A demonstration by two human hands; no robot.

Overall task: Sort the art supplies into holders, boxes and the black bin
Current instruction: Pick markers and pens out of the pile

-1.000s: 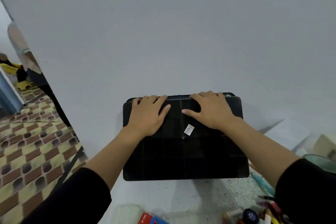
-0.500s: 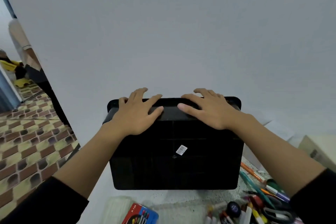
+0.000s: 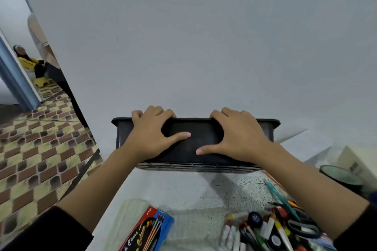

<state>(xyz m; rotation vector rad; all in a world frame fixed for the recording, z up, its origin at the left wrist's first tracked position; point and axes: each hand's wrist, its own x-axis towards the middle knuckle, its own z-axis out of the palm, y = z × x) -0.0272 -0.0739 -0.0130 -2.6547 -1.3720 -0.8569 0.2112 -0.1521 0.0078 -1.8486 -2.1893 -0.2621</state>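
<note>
**Clerk:** Item one?

**Checker:** One black bin (image 3: 200,144), at the far side of the desk (image 3: 204,193), close to the grey wall (image 3: 204,47). Flared rim at the far edge, long side wall facing the viewer, ribbed base edge nearest. Whether it rests on the desk, cannot tell.

**Clerk:** Hands?

**Checker:** Two, both on the bin. Left hand (image 3: 151,134): fingers (image 3: 155,111) curled over the far rim, thumb laid across the side wall. Right hand (image 3: 238,136): the same grip, fingers (image 3: 230,112) hooked over the rim, thumb pointing inward. The hands are apart, with bare bin wall between them.

**Clerk:** Loose stock on the near desk?

**Checker:** One red-and-blue pencil box (image 3: 146,230), lying flat at near left. One heap of paint tubes (image 3: 232,232) at near right, scissors (image 3: 304,228) just beside them. One teal pen (image 3: 279,195), lying between the heap and the bin. One dark round holder (image 3: 342,175), at the far right, partly behind the right forearm.

**Clerk:** Surroundings?

**Checker:** Patterned tile floor (image 3: 30,149), to the left of the desk.
</note>
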